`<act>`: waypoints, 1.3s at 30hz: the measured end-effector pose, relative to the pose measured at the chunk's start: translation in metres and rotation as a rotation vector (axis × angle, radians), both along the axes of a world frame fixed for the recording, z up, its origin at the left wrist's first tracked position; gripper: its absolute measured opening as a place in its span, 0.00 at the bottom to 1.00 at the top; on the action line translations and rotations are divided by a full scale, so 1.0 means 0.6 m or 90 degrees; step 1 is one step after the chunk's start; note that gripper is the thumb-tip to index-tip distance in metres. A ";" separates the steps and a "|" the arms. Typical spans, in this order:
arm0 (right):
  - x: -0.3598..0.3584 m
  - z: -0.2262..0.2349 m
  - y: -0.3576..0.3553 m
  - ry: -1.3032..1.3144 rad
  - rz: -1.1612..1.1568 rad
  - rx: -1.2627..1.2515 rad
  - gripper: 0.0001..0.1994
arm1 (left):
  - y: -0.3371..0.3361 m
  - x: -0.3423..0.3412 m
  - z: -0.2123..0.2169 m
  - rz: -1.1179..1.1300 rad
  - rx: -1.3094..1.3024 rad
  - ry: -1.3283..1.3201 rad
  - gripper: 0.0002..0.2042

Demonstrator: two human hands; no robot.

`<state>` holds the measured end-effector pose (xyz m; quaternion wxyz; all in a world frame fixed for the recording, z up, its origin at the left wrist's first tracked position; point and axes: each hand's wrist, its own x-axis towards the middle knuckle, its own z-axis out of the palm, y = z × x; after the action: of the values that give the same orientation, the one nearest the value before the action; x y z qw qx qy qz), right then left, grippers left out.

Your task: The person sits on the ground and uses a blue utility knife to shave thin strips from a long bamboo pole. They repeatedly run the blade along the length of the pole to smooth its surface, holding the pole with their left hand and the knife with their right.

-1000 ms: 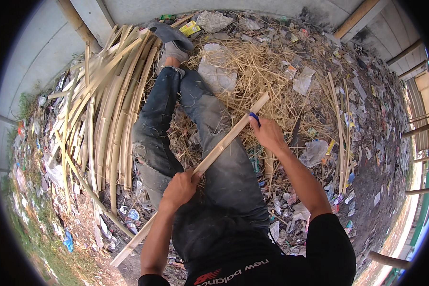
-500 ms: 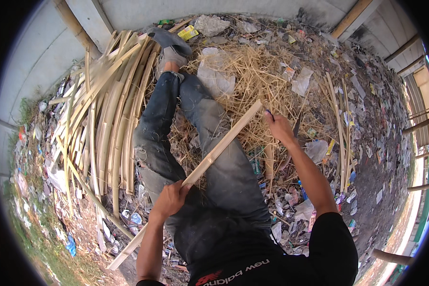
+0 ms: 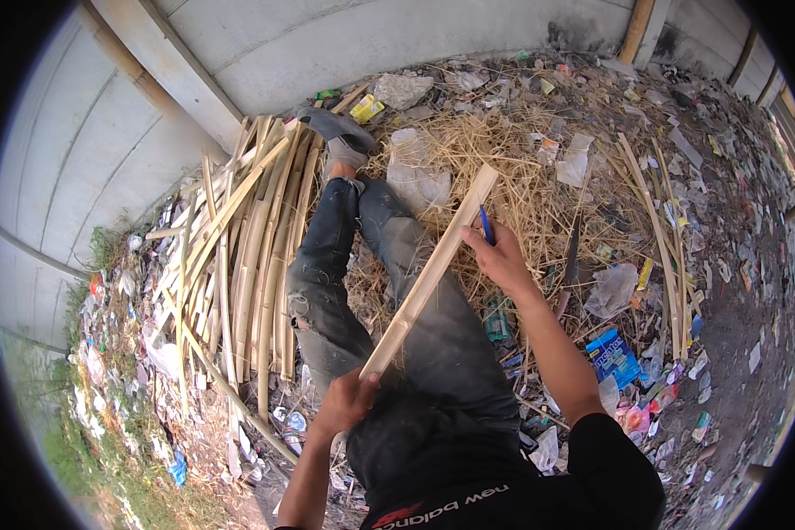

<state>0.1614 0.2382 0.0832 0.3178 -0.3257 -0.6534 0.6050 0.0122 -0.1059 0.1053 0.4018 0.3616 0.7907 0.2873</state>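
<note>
A split bamboo strip (image 3: 428, 283) slants across my thighs, its pale inner face up and its far end over the straw. My left hand (image 3: 348, 403) is closed around it near my lap; any part beyond that hand is mostly hidden by my forearm. At the upper part, my right hand (image 3: 501, 256) grips a slim blue pen (image 3: 486, 224) that points up and away from me. The right thumb reaches to the strip's right edge and appears to touch it.
Split bamboo lengths (image 3: 261, 265) lie piled left of my legs. Ahead are straw-like shavings (image 3: 495, 150). A long dark blade (image 3: 573, 252) lies right of my right hand, with more strips (image 3: 658, 230) beyond. Litter, including a blue packet (image 3: 613, 358), covers the ground. A grey wall (image 3: 327, 44) stands behind.
My right hand has come in from beside the strip's far end to its edge, and the blue pen shows more fully. The strip points more steeply away from me. The whole view has shifted.
</note>
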 end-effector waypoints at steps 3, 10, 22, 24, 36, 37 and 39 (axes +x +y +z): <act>-0.041 0.014 -0.048 0.057 0.014 0.092 0.27 | 0.006 0.051 0.033 0.045 0.041 0.066 0.19; -0.019 0.021 -0.107 0.139 0.075 0.058 0.27 | 0.040 0.123 0.073 0.051 0.101 0.180 0.19; 0.014 0.059 -0.130 0.082 0.188 0.024 0.19 | 0.111 0.108 0.086 0.036 0.145 0.045 0.26; 0.003 0.063 -0.138 0.091 0.191 0.040 0.20 | 0.109 0.109 0.096 0.067 0.172 0.022 0.24; -0.035 0.125 -0.225 0.026 0.243 0.161 0.18 | 0.001 0.044 0.102 0.045 0.297 -0.072 0.20; -0.034 0.135 -0.233 0.007 0.245 0.099 0.18 | -0.008 0.044 0.097 0.035 0.315 -0.039 0.20; -0.037 0.169 -0.234 -0.051 0.257 0.121 0.17 | -0.021 0.044 0.105 0.018 0.355 0.040 0.21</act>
<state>0.1393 0.0979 0.1848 0.1934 -0.1806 -0.7712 0.5789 0.0385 -0.1184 0.1685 0.2578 0.4557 0.6984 0.4880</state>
